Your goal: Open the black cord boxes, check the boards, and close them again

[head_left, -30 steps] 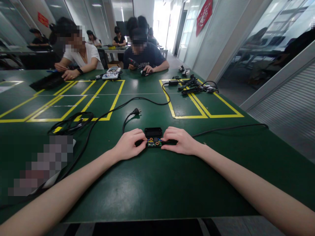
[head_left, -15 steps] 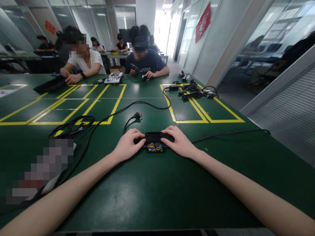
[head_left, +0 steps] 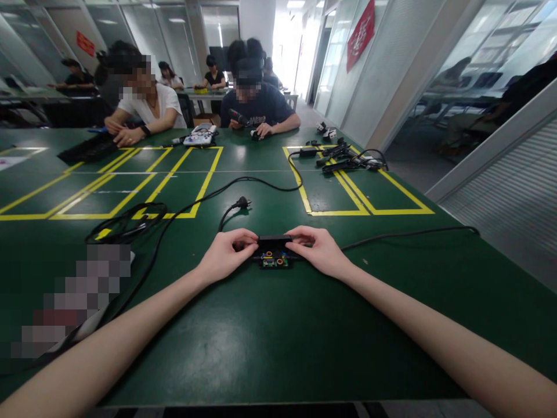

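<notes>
In front of me a power adapter lies opened on the green table, its circuit board point(head_left: 275, 260) with copper coils facing up. Just behind and over the board's far edge stands the black cover half point(head_left: 274, 239), tilted. My left hand point(head_left: 226, 254) pinches the cover's left end between thumb and fingers. At the right end, my right hand point(head_left: 321, 251) grips it the same way. A black cable point(head_left: 404, 236) runs off to the right from the adapter. Beyond my left hand lies a cord with a black mains plug point(head_left: 242, 203).
A coiled black cable point(head_left: 126, 223) and a blurred-out power strip point(head_left: 133, 255) lie to my left. Several black adapters and cables point(head_left: 343, 157) are heaped at the far right. Yellow tape marks point(head_left: 342, 213) cross the table. Two co-workers point(head_left: 261, 107) point(head_left: 163, 104) sit opposite.
Both hands have tipped the cover half forward; its inside faced me before, and now its top edge shows above the board. My right hand has shifted slightly right.
</notes>
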A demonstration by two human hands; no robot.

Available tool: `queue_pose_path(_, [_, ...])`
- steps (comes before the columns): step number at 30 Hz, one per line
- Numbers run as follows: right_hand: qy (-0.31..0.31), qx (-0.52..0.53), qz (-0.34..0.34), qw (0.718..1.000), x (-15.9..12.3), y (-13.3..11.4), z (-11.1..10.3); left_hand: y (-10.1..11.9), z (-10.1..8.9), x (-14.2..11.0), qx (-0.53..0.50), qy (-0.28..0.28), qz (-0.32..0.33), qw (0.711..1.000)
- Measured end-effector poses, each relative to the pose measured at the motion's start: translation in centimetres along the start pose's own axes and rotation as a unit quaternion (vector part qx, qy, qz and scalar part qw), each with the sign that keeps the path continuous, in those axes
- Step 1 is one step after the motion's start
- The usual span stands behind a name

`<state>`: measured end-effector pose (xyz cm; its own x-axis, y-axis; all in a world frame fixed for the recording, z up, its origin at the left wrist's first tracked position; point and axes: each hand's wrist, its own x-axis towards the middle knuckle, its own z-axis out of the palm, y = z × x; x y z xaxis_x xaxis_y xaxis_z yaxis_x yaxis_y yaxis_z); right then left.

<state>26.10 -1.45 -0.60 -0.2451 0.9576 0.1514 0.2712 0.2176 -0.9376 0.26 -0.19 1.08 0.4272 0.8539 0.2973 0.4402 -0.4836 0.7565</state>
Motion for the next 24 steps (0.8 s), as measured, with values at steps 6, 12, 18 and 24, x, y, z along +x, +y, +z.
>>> queue_pose_path(6, [-0.022, 0.041, 0.025, 0.999, 0.02, -0.25, -0.33, 0.02, -0.12, 0.0, -0.003, -0.003, 0.001, 1.0])
queue_pose_path(12, [-0.021, 0.058, 0.033, 0.998, 0.08, -0.41, -0.5, -0.08, -0.01, 0.0, -0.009, -0.027, -0.024, 0.999])
queue_pose_path(18, [-0.024, 0.059, 0.029, 0.998, 0.07, -0.38, -0.55, 0.24, -0.19, -0.02, -0.013, -0.027, -0.019, 0.999])
queue_pose_path(24, [-0.041, 0.062, 0.016, 0.997, -0.08, -0.42, -0.65, 0.66, -0.29, -0.07, -0.019, -0.043, -0.011, 0.999])
